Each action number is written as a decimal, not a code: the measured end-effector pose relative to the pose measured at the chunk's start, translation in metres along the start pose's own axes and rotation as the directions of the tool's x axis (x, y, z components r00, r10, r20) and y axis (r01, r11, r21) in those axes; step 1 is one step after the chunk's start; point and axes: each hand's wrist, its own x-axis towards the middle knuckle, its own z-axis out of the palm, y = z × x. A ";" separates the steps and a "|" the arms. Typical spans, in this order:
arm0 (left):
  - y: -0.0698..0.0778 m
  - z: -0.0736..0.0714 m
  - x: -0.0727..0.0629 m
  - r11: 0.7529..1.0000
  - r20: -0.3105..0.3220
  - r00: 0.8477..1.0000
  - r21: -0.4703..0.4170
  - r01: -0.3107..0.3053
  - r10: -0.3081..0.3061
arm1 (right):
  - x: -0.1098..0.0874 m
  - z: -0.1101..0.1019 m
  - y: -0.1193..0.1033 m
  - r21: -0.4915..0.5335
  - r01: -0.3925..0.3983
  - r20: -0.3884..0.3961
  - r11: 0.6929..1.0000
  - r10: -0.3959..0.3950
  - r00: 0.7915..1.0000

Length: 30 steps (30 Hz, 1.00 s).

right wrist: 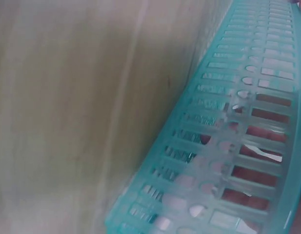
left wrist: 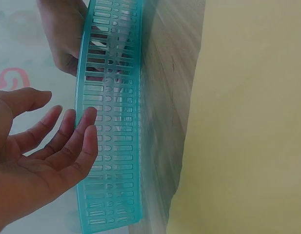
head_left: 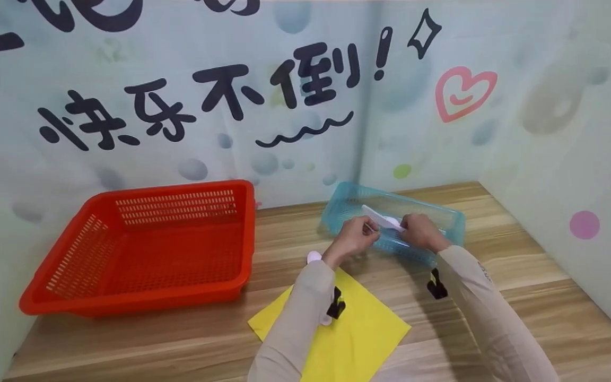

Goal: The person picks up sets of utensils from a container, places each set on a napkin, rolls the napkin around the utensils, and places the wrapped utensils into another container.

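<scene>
left sleeve [head_left: 295, 323] crosses yellow sheet [head_left: 366, 339] | left hand [head_left: 353, 236] loose-fingered, empty | right hand [head_left: 423, 232] pinches white utensil's [head_left: 379, 217] end, likely for clearance over blue basket [left wrist: 109, 195]

White utensil [head_left: 382, 218], one end hidden
</scene>
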 end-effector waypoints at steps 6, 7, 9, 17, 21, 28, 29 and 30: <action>0.000 -0.008 -0.007 0.999 0.033 0.999 0.024 -0.029 0.028 | -0.008 0.005 -0.008 -0.026 0.181 -0.239 0.983 -0.181 0.954; 0.001 -0.010 -0.009 0.999 0.036 0.999 0.025 -0.030 0.029 | -0.009 0.005 -0.011 -0.020 0.197 -0.269 0.980 -0.195 0.943; 0.001 -0.014 -0.011 0.999 0.036 0.999 0.024 -0.037 0.036 | -0.012 0.004 -0.019 0.001 0.217 -0.323 0.976 -0.205 0.924; 0.007 -0.026 -0.025 0.999 0.024 1.000 -0.039 -0.012 0.013 | -0.031 0.001 -0.064 0.280 0.319 -0.412 0.906 -0.187 0.892; 0.012 -0.026 -0.033 0.993 0.046 0.999 -0.114 0.003 0.002 | -0.043 0.006 -0.084 0.428 0.311 -0.388 0.849 -0.139 0.911; 0.011 -0.025 -0.049 0.968 0.016 1.000 -0.249 0.025 -0.022 | -0.055 0.019 -0.103 0.544 0.285 -0.348 0.789 -0.097 0.933; 0.009 -0.025 -0.051 0.969 0.004 1.000 -0.246 0.026 -0.026 | -0.056 0.022 -0.104 0.552 0.294 -0.352 0.780 -0.102 0.930; 0.008 -0.026 -0.053 0.971 -0.007 1.000 -0.237 0.026 -0.029 | -0.057 0.024 -0.106 0.558 0.302 -0.353 0.773 -0.108 0.929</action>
